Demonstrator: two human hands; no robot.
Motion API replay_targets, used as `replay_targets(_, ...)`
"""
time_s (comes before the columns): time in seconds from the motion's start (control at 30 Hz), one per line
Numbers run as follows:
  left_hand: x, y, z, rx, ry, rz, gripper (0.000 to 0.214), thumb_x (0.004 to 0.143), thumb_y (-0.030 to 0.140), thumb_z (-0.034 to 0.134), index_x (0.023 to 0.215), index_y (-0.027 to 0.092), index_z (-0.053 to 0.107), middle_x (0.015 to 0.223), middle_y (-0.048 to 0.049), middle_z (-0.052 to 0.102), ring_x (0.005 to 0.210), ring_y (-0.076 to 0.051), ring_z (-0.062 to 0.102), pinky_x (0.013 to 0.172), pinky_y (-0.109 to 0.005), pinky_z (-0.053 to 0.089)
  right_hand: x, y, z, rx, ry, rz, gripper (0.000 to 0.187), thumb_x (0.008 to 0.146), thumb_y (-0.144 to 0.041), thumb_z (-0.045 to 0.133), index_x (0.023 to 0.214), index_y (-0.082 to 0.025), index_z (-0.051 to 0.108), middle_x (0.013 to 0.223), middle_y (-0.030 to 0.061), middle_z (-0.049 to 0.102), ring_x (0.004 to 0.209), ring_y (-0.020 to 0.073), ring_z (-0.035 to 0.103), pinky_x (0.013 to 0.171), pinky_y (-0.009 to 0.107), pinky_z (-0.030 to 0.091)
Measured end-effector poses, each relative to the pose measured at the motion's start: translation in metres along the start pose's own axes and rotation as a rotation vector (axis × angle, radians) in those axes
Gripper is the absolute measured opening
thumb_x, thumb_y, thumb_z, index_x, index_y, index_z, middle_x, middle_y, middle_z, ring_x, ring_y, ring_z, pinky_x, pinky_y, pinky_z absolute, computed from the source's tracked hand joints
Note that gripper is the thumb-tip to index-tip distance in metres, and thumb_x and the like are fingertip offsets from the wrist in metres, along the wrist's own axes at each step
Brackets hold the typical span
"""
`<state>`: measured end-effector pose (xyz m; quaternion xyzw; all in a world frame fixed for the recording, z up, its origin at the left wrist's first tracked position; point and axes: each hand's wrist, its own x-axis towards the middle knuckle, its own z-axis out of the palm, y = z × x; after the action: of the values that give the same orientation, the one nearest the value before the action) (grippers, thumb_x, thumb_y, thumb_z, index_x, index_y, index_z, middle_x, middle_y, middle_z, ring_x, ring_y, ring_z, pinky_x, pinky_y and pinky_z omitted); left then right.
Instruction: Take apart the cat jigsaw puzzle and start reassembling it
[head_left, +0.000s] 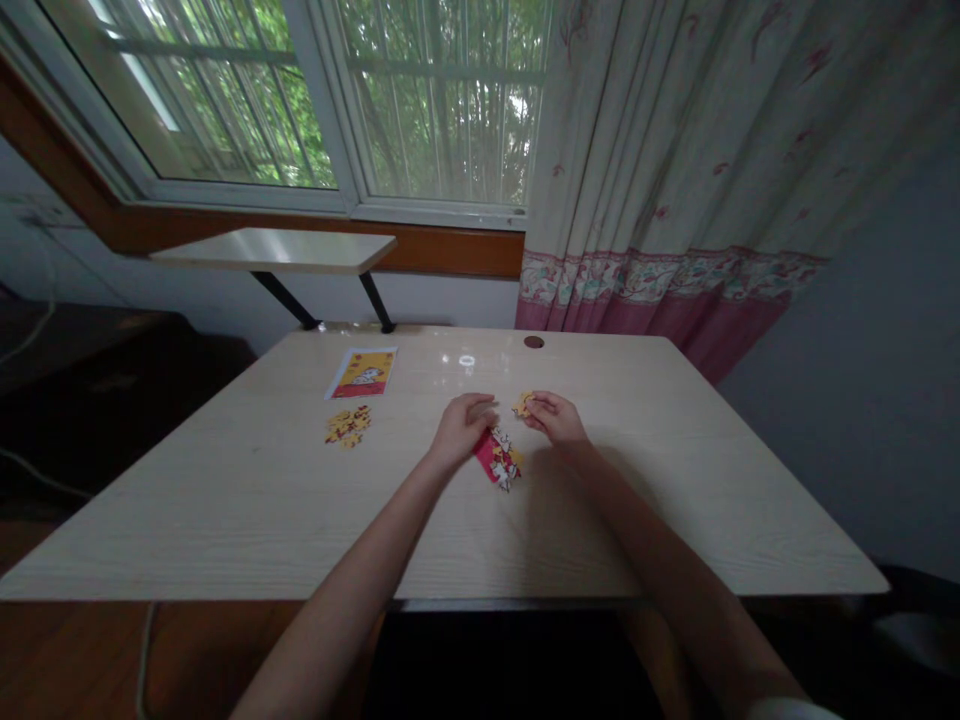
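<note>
My left hand (461, 428) lies curled on the pale wooden table (247, 490), its fingers closed over the upper edge of a partly joined red, white and yellow puzzle section (501, 460). My right hand (553, 415) is just to the right of it and pinches a small yellow puzzle piece (522, 404) between thumb and fingertips, slightly above and behind the joined section. Both forearms reach in from the near edge.
A small pile of loose yellow puzzle pieces (347, 425) lies to the left, with a yellow and red picture card (362, 372) behind it. A round cable hole (534, 342) sits near the far edge. A small shelf, a window and a curtain stand behind.
</note>
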<state>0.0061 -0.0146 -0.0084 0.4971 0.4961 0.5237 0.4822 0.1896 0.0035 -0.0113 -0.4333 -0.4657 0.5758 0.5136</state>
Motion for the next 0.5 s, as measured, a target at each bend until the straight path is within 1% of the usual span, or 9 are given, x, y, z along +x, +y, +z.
replay_targets(0.03,0.0,0.0,0.001,0.034,0.006,0.044,0.029,0.062,0.026,0.073,0.089,0.016,0.07,0.097,-0.0087,0.067,0.082,-0.017,0.059,0.072,-0.024,0.044,-0.001,0.0,0.001,-0.006,-0.014,0.008,0.043,0.054,-0.046,0.076,0.082,-0.017,0.063,0.073,0.0048,0.066,0.071,0.0174,0.064,0.065,0.031,0.054)
replay_targets(0.1,-0.001,0.0,0.005,0.061,-0.03,0.093,0.032,0.066,0.031,0.071,0.093,0.014,0.069,0.092,-0.0092,0.068,0.079,-0.017,0.06,0.072,-0.026,0.045,-0.002,0.0,0.003,-0.011,-0.04,0.029,0.042,0.054,-0.044,0.077,0.084,-0.017,0.065,0.074,0.0049,0.066,0.072,0.0171,0.064,0.066,0.031,0.054)
replay_targets(0.17,-0.002,0.0,0.01,-0.02,-0.084,0.062,0.037,0.066,0.035,0.07,0.095,0.011,0.068,0.086,-0.0087,0.069,0.073,-0.016,0.06,0.072,-0.027,0.045,-0.004,-0.001,0.006,-0.015,-0.076,0.048,0.042,0.053,-0.042,0.077,0.085,-0.017,0.067,0.076,0.0049,0.067,0.071,0.0166,0.063,0.067,0.031,0.053)
replay_targets(0.23,-0.002,0.001,0.014,-0.121,-0.14,0.026,0.04,0.063,0.036,0.073,0.094,0.01,0.068,0.084,-0.0082,0.069,0.073,-0.015,0.06,0.072,-0.027,0.045,-0.006,-0.002,0.008,-0.024,-0.108,0.054,0.042,0.052,-0.042,0.077,0.085,-0.017,0.069,0.076,0.0047,0.068,0.071,0.0163,0.063,0.067,0.03,0.053)
replay_targets(0.37,-0.004,0.004,0.017,-0.247,-0.223,-0.041,0.04,0.057,0.035,0.078,0.087,0.01,0.068,0.074,-0.0056,0.068,0.067,-0.014,0.06,0.067,-0.024,0.045,-0.008,-0.002,0.011,-0.051,-0.129,0.017,0.043,0.05,-0.045,0.077,0.082,-0.017,0.069,0.074,0.0044,0.068,0.066,0.0152,0.063,0.063,0.028,0.053)
replay_targets(0.43,-0.005,0.005,0.017,-0.285,-0.216,-0.066,0.037,0.055,0.034,0.079,0.081,0.01,0.067,0.068,-0.0037,0.066,0.06,-0.011,0.058,0.061,-0.021,0.044,-0.008,-0.001,0.013,-0.067,-0.115,-0.014,0.043,0.049,-0.046,0.077,0.08,-0.017,0.069,0.071,0.0042,0.068,0.063,0.0147,0.062,0.06,0.027,0.052)
replay_targets(0.5,-0.006,0.007,0.017,-0.299,-0.178,-0.082,0.035,0.053,0.032,0.08,0.076,0.01,0.066,0.063,-0.0022,0.064,0.054,-0.009,0.055,0.054,-0.019,0.042,-0.008,0.0,0.015,-0.083,-0.081,-0.04,0.044,0.048,-0.047,0.077,0.079,-0.017,0.069,0.069,0.0043,0.067,0.061,0.0145,0.061,0.058,0.027,0.052)
